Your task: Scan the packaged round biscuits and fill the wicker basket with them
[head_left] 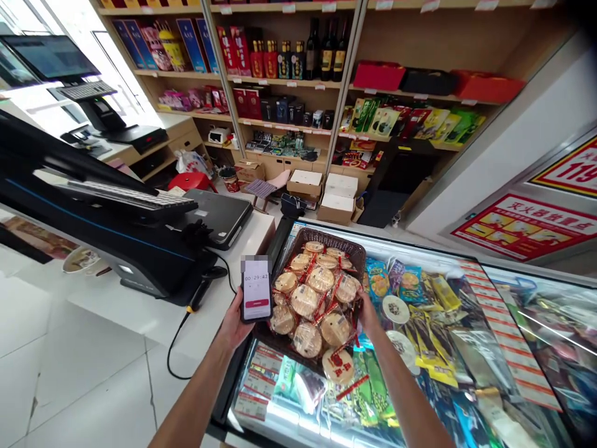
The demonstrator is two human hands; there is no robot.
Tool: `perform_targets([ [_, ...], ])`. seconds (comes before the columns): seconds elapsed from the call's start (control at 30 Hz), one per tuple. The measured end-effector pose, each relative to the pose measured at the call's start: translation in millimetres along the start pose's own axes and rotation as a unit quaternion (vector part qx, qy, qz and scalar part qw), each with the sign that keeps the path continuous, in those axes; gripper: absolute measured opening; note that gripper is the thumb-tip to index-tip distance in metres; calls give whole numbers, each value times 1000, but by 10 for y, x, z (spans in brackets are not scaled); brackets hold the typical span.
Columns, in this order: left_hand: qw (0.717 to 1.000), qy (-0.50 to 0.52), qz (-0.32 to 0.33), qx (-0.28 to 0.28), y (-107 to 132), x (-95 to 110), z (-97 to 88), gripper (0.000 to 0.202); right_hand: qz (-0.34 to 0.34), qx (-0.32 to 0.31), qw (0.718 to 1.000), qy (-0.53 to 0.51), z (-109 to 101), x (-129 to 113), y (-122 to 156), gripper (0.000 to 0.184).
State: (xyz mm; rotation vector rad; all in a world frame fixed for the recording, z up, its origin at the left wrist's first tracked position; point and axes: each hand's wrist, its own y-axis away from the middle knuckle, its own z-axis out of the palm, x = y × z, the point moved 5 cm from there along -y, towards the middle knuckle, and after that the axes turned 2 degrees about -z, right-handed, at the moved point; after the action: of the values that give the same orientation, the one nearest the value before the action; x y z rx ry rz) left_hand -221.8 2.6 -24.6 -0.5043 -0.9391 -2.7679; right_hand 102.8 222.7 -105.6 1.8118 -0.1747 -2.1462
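My left hand [236, 328] grips a smartphone [256, 289] upright, its screen showing a timer with a red button. Right of the phone, a dark brown woven basket [321, 235] is heaped with clear-wrapped round biscuits [305, 300] tied with red ribbon. My right hand [370, 315] holds the basket's right edge, its fingers hidden behind the rim. One wrapped biscuit [338, 366] lies at the basket's near edge. The basket hangs just above a glass-topped display freezer [466, 261], and I cannot tell whether they touch.
A white checkout counter [153, 317] with a black till [125, 249], keyboard and cable lies left of my hands. Wooden shelves [280, 81] of bottles and gift boxes stand ahead. Cardboard boxes [336, 208] and a red stool [192, 182] sit on the tiled floor.
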Motion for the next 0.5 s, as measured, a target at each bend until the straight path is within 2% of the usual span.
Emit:
perform_targets([
  [0.1,1000,-14,-14,11,-300,86,-14,47,24,-19,998,-52,50,81,86,52],
  [0.27,999,-21,-49,4,-621,52,50,46,7,-39,999,-23,112,150,284,69],
  [0.4,998,-18,-62,-3,-607,3,66,48,31,-22,998,-48,152,197,410,74],
  [0.5,998,-7,-57,2,-381,-26,-1,48,58,-46,997,-33,131,186,498,72],
])
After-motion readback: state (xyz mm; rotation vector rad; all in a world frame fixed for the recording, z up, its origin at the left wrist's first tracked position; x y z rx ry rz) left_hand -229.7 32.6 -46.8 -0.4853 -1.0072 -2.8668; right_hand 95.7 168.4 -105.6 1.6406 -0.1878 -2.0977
